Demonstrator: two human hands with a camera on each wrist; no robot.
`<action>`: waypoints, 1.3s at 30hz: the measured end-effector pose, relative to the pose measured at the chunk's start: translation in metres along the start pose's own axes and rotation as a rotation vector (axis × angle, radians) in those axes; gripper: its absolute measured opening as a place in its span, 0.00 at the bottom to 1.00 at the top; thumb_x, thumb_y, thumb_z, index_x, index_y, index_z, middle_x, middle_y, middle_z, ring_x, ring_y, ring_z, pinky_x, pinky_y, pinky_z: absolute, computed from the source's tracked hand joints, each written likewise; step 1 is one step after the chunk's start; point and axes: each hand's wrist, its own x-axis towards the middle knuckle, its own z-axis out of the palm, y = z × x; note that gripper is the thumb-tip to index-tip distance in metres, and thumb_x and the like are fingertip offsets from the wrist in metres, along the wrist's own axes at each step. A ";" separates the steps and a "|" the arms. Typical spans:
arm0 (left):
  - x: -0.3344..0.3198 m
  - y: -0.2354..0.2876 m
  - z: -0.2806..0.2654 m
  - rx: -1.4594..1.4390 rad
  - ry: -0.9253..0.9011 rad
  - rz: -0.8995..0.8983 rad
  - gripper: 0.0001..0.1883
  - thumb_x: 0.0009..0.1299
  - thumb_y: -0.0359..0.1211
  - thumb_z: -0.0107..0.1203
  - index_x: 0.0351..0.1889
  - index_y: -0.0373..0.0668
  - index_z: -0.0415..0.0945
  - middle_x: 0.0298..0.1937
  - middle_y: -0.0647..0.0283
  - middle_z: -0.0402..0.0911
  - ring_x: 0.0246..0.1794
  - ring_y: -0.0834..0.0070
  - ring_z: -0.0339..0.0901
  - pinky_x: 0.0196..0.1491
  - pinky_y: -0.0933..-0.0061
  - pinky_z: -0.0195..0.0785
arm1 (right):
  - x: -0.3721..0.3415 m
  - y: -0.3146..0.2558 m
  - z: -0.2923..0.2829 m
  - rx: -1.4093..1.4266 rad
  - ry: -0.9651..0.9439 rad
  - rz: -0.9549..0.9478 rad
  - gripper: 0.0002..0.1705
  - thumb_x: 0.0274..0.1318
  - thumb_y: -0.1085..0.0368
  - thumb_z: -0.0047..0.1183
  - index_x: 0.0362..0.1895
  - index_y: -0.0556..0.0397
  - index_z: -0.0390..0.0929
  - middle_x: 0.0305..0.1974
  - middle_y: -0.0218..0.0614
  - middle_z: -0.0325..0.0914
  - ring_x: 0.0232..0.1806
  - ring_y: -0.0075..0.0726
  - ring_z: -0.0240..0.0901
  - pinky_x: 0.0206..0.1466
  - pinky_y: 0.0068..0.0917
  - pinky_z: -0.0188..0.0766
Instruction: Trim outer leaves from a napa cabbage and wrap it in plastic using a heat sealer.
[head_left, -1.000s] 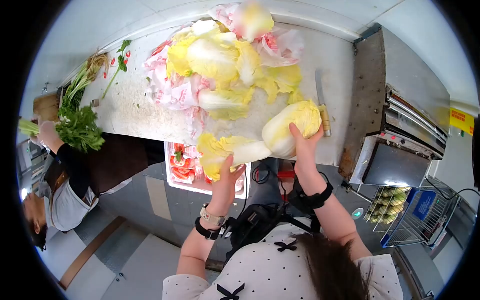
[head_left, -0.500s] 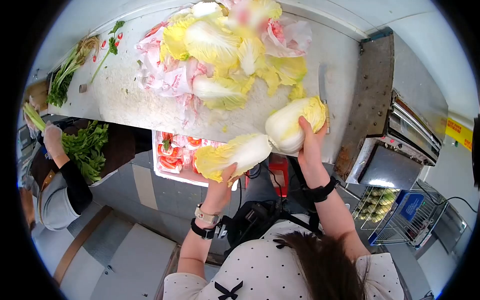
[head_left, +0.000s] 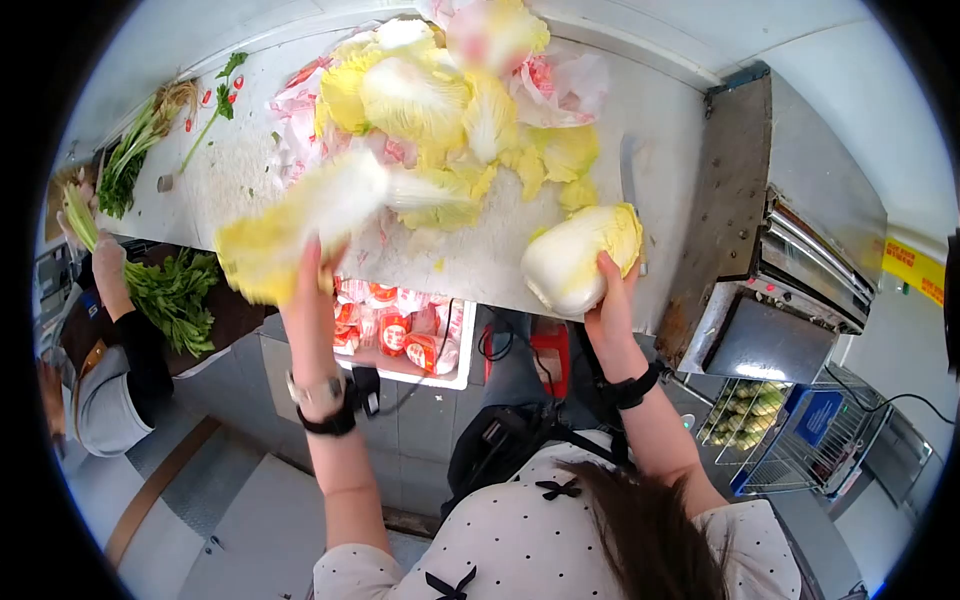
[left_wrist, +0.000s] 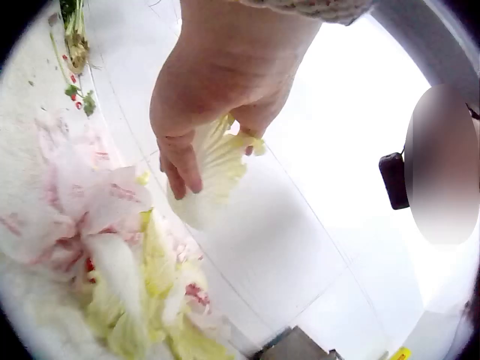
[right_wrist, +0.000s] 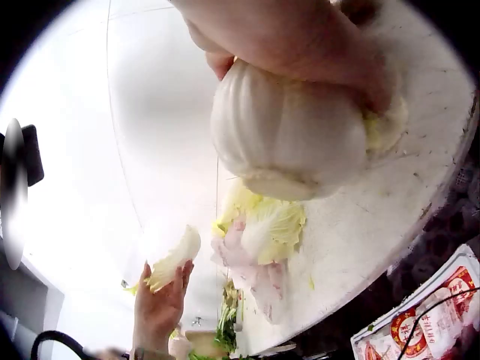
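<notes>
My left hand (head_left: 318, 280) grips a loose napa cabbage leaf (head_left: 290, 225), blurred by motion, over the left part of the worktop. In the left wrist view the fingers and thumb curl round the leaf's yellow, frilly part (left_wrist: 221, 169). At the right front of the worktop, my right hand (head_left: 612, 305) holds a trimmed napa cabbage (head_left: 575, 262), its fingers wrapped on the right side. The right wrist view shows the cabbage's white ribbed base (right_wrist: 277, 131) and pale cut end. Loose cabbage leaves (head_left: 415, 100) lie heaped on pink-and-white plastic bags (head_left: 565, 90) at the back.
A knife (head_left: 628, 170) lies behind the cabbage, its handle mostly hidden. Below the front edge stands a white box (head_left: 465, 350) of red-and-white packets. Another person's gloved hand (head_left: 108, 270) holds celery (head_left: 175, 300) at left. A metal machine (head_left: 780, 300) stands right, near a wire cart (head_left: 800, 440).
The leaf has come away from the cabbage. My left hand has carried it left and up over the worktop, while my right hand keeps its hold on the cabbage.
</notes>
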 end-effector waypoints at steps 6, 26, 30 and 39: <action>0.056 0.003 0.087 0.231 -0.056 0.357 0.38 0.59 0.30 0.59 0.64 0.35 0.49 0.63 0.53 0.57 0.63 0.63 0.56 0.61 0.63 0.52 | -0.008 -0.014 -0.001 -0.030 -0.075 -0.044 0.41 0.48 0.69 0.51 0.65 0.42 0.44 0.60 0.38 0.54 0.62 0.42 0.55 0.61 0.38 0.59; -0.027 -0.095 0.131 0.229 -0.664 0.218 0.48 0.45 0.35 0.68 0.64 0.39 0.51 0.55 0.54 0.63 0.58 0.64 0.62 0.59 0.65 0.56 | 0.009 -0.058 0.038 -1.225 -0.722 -0.508 0.46 0.35 0.60 0.63 0.62 0.47 0.56 0.60 0.44 0.58 0.61 0.47 0.56 0.62 0.38 0.55; -0.045 -0.091 0.132 0.376 -0.616 0.317 0.50 0.43 0.35 0.68 0.64 0.38 0.49 0.56 0.51 0.62 0.58 0.58 0.61 0.59 0.64 0.55 | -0.015 -0.073 0.061 -1.407 -0.629 -0.708 0.39 0.38 0.57 0.61 0.59 0.44 0.62 0.59 0.44 0.60 0.59 0.50 0.57 0.60 0.40 0.56; -0.068 -0.091 0.139 0.497 -0.634 0.395 0.54 0.40 0.39 0.70 0.64 0.35 0.48 0.57 0.48 0.61 0.58 0.53 0.59 0.59 0.61 0.55 | -0.016 -0.053 0.061 -1.366 -0.514 -0.914 0.09 0.50 0.67 0.50 0.37 0.51 0.75 0.45 0.39 0.74 0.45 0.43 0.71 0.47 0.33 0.67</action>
